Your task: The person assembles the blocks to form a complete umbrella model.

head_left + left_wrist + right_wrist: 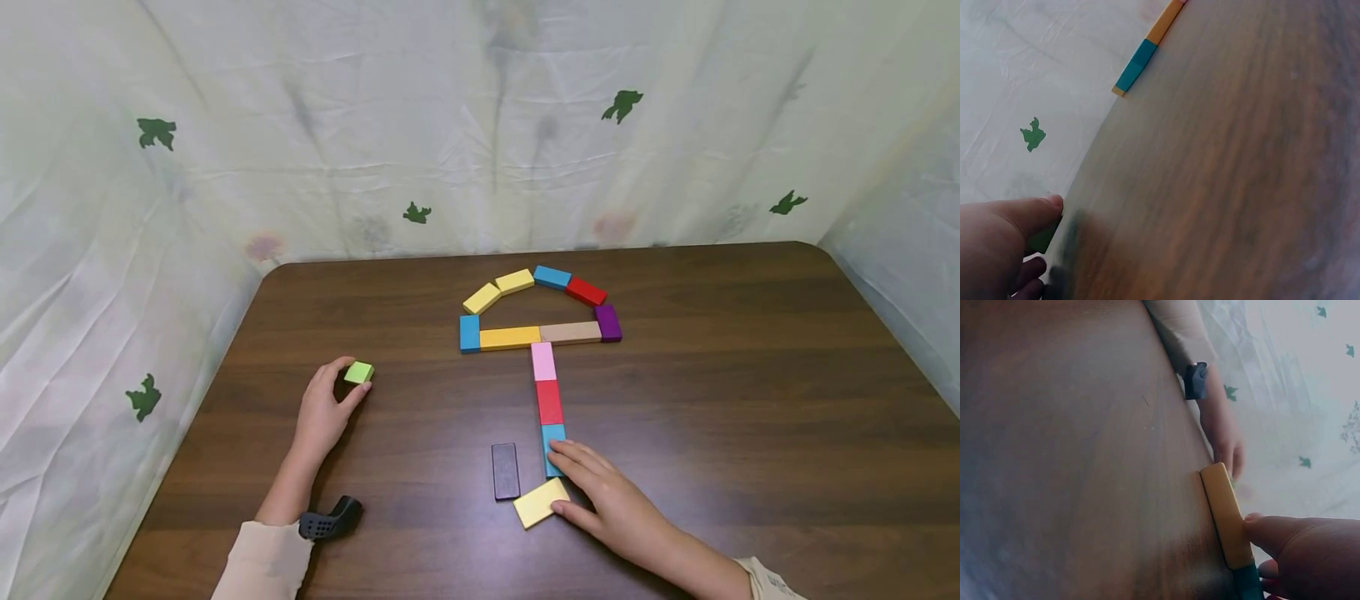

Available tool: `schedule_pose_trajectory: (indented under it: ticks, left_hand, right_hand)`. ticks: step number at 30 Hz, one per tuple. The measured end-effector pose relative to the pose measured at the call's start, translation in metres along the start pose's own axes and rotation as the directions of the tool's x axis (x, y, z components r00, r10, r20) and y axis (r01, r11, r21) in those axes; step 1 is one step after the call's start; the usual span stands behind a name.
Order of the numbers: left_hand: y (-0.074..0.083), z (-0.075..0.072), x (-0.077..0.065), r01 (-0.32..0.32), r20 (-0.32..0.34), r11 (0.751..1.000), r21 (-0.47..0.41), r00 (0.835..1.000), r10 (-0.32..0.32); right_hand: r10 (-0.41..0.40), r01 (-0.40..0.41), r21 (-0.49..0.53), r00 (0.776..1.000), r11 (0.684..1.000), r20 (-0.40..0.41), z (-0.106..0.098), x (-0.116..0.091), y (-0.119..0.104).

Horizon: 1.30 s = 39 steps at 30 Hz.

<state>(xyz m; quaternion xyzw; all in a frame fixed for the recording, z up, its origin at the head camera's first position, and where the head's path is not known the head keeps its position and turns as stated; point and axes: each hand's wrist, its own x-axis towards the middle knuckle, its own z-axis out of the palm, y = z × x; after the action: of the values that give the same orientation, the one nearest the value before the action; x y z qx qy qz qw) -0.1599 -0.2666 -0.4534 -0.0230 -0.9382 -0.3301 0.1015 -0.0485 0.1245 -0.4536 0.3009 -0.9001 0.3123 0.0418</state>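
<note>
At the left of the head view, my left hand pinches a small lime-green block between thumb and fingers. My right hand lies low over the table, fingertips on a blue block and thumb touching the edge of a pale yellow block. That yellow block lies slanted at the lower end of a column made of the blue block, a red block and a pink block. In the right wrist view the thumb touches the yellow block; the other fingers are partly hidden.
Above the column, yellow and tan blocks form a bar under an arch of several coloured blocks. A dark block lies left of the column. Printed cloth hangs behind the wooden table.
</note>
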Motion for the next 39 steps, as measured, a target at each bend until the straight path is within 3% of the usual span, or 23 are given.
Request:
schedule_pose_trajectory:
  ticks: [7, 15, 25, 33, 39]
  left_hand:
    - [0.008, -0.003, 0.001, -0.048, -0.054, 0.999, -0.023, 0.997, 0.047]
    - [0.03, -0.006, -0.002, -0.115, -0.095, 0.99, -0.075, 0.99, 0.108]
    - [0.062, 0.0, -0.01, -0.256, -0.111, 0.958, -0.131, 0.964, 0.243]
    - [0.083, 0.01, -0.02, -0.33, -0.07, 0.935, -0.13, 0.944, 0.324]
    - [0.091, 0.022, -0.029, -0.344, 0.01, 0.931, -0.124, 0.938, 0.348]
  right_hand:
    - [-0.011, 0.011, -0.011, 1.0, 1.0, -0.015, 0.001, 0.0, 0.002]
    - [-0.011, 0.011, -0.002, 1.0, 1.0, -0.006, 0.0, 0.0, 0.0]
    - [-0.016, 0.016, -0.002, 1.0, 1.0, -0.013, 0.001, 0.0, 0.0]
    - [-0.016, 0.016, -0.004, 1.0, 1.0, -0.016, 0.001, 0.0, 0.0]
    - [-0.017, 0.017, -0.005, 1.0, 1.0, -0.017, 0.002, 0.0, 0.001]
